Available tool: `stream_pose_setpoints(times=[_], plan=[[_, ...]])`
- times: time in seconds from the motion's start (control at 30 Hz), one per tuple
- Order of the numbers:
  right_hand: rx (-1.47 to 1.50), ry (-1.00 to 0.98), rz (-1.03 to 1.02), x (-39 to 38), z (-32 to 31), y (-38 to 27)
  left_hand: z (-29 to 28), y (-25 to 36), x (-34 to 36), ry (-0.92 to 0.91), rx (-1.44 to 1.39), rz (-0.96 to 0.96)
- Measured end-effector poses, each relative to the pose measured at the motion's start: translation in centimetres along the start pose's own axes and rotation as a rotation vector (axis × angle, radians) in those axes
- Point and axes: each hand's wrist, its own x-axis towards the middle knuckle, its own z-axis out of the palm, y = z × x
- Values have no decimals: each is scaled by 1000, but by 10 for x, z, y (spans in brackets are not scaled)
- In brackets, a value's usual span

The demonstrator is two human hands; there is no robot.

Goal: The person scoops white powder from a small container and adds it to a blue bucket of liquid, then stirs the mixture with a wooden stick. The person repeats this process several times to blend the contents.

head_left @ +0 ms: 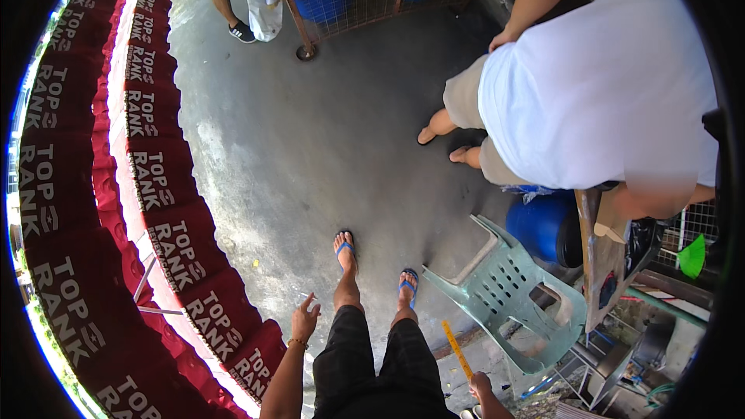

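My right hand (480, 385), at the lower edge, is closed round the end of a narrow yellow strip (457, 348) with dark marks, which looks like a ruler or tape blade. The strip points up and to the left. My left hand (304, 321) hangs beside my left leg, its index finger stretched out and its fingers apart. A short pale streak shows by its fingertips, too small to make out. Between my arms are my feet in blue flip-flops.
A pale green plastic chair (512, 295) lies tipped at right, near a blue drum (543, 226) and a wooden-edged table (591, 264). Another person in a white shirt (590, 85) stands at right. Red curtains (167, 178) line the left. A second person's shoe (242, 32) shows at the top.
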Motion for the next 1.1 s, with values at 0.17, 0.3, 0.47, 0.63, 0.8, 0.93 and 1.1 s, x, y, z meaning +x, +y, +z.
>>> stream_pose_setpoints(times=[0.17, 0.3, 0.47, 0.63, 0.8, 0.93, 1.1], plan=[[-126, 186, -143, -33, 14, -56, -59, 16, 33, 23, 9, 43], [-37, 326, -83, -84, 23, -126, -106, 36, 63, 63, -103, 78], [42, 248, -180, -127, 16, -233, -156, 90, 118, -33, -37, 171], [237, 243, -258, -135, 13, -349, -187, 177, 190, -28, 54, 309], [401, 259, -232, -169, -19, -473, -213, 301, 256, -91, 119, 441], [527, 306, -365, -215, -71, -556, -239, 407, 298, -115, 203, 554], [661, 332, -390, -250, -139, -632, -248, 544, 334, -173, 191, 691]])
